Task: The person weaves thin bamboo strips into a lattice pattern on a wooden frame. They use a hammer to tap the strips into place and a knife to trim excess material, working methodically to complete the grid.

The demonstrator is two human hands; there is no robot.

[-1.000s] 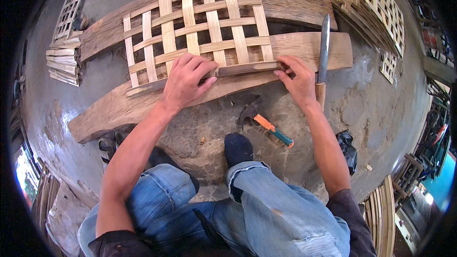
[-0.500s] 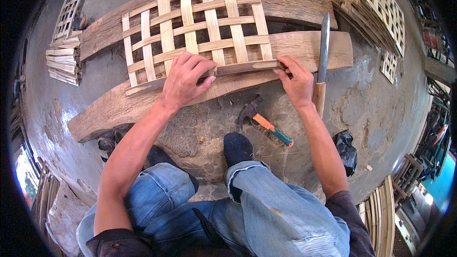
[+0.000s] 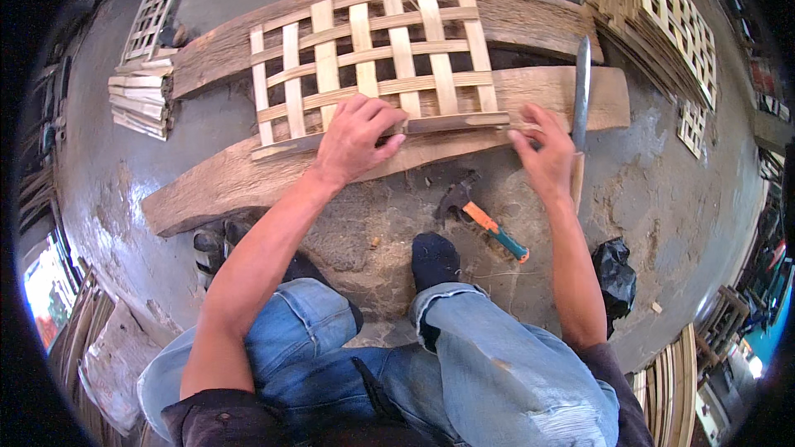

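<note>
A lattice panel (image 3: 362, 62) woven from pale flat bamboo strips lies across two wooden planks. Along its near edge runs a darker bamboo strip (image 3: 451, 122). My left hand (image 3: 356, 139) is closed on this strip near its middle, fingers curled over it and the thumb on the near side. My right hand (image 3: 546, 153) hovers just beyond the strip's right end, slightly blurred. Its fingers are bent, with thumb and forefinger apart, and I make out nothing held in them. Close to that hand, a long knife (image 3: 582, 87) with a wooden handle rests across the near plank.
The near plank (image 3: 199, 190) and far plank (image 3: 530, 21) are thick and curved. A claw hammer (image 3: 494, 232) with an orange and green handle lies on the floor before my foot. Bamboo strips (image 3: 139, 98) are piled left, stacked panels (image 3: 646, 29) right. A black plastic bag (image 3: 614, 277) sits near my right forearm.
My right hand has come off the strip's right end and moved a little to the right. My left hand keeps its grip. The whole view has shifted slightly.
</note>
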